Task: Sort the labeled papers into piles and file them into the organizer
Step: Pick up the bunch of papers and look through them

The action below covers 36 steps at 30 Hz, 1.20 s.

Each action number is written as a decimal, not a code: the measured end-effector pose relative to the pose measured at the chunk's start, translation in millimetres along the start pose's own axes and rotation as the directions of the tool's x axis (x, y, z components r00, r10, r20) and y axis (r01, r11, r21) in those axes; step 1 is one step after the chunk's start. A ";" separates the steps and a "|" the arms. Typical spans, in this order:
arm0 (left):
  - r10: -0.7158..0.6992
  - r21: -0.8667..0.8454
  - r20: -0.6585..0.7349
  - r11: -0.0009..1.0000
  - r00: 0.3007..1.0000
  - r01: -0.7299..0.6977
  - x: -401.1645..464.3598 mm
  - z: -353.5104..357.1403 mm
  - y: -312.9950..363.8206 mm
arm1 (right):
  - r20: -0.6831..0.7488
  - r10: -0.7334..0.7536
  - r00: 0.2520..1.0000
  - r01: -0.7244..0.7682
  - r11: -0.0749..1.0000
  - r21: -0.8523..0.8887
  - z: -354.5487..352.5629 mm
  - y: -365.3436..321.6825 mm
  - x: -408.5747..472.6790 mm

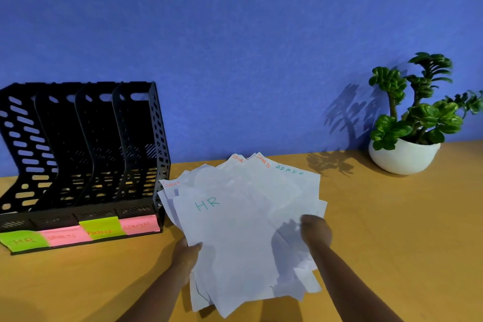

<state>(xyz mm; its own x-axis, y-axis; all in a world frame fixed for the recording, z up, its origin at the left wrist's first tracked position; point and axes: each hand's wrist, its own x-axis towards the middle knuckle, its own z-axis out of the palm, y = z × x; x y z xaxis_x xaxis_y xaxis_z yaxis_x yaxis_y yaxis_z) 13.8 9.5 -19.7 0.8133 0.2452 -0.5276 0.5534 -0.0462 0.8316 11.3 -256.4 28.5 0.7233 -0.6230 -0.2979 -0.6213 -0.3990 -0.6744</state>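
A loose stack of white labeled papers (pixel 240 222) is fanned out in the middle of the wooden desk, its top sheet marked HR; corners reading SPORTS, ADMIN and FINANCE stick out behind. My left hand (pixel 187 252) grips the stack's left edge, thumb on top. My right hand (pixel 315 230) holds the right side, fingers curled on the sheets. A black organizer (pixel 86 154) with several upright slots stands at the left, its front tagged HR, SPORTS, FINANCE and ADMIN on green and pink notes.
A green plant in a white pot (pixel 403 157) stands at the back right against the blue wall. Bare wooden desk (pixel 392 230) lies right of the papers and in front of the organizer.
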 end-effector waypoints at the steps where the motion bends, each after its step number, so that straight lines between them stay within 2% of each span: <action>1: -0.005 0.002 0.000 1.000 1.000 0.005 0.2 -1.3 -0.6 | -0.098 0.063 0.993 -0.060 0.997 0.041 -3.9 7.5 6.6; 2: -0.004 0.010 -0.001 1.000 1.000 0.004 2.6 -2.0 -2.2 | -0.150 0.148 0.978 -0.138 0.988 0.072 -6.8 15.6 11.4; 4: -0.004 0.024 -0.007 1.000 1.000 0.004 4.0 -3.8 -4.1 | -0.109 0.251 0.962 -0.237 0.963 0.132 -9.7 31.2 25.0; 7: -0.003 0.022 -0.009 1.000 1.000 0.003 3.1 -3.8 -3.7 | 0.050 0.154 0.987 -0.162 0.940 0.301 -9.1 32.5 32.8; 9: 0.002 0.018 -0.019 1.000 1.000 -0.002 3.7 -2.3 -3.8 | 0.078 0.086 0.993 -0.107 0.933 0.343 -10.5 29.3 35.2; 13: 0.041 0.010 -0.039 0.999 0.998 -0.041 4.0 1.4 0.7 | 0.046 0.002 0.999 -0.011 0.978 0.209 -15.2 24.3 37.7; 17: 0.055 0.032 -0.046 0.998 0.997 -0.053 4.7 5.2 4.0 | -0.035 0.013 0.999 -0.003 0.965 0.262 -22.3 21.7 41.9; 20: 0.050 0.062 -0.051 0.997 0.997 -0.047 5.0 4.8 3.0 | -0.123 -0.027 0.992 0.064 0.950 0.306 -30.1 15.8 40.0; 26: 0.017 0.089 -0.032 0.996 0.999 -0.014 11.0 2.8 3.3 | -0.429 -0.078 0.900 0.258 0.889 0.379 -58.1 2.3 47.2; 36: 0.000 0.113 -0.028 0.994 1.000 0.003 16.5 2.8 4.8 | -0.517 -0.061 0.854 0.366 0.775 0.515 -90.2 2.6 60.2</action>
<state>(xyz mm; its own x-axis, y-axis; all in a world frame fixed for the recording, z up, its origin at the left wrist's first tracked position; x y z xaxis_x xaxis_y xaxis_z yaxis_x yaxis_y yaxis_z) 30.4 10.6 -24.9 0.8082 0.2726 -0.5221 0.5723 -0.1544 0.8054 26.1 -355.7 69.8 0.5000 -0.8553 0.1356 -0.0614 -0.1912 -0.9796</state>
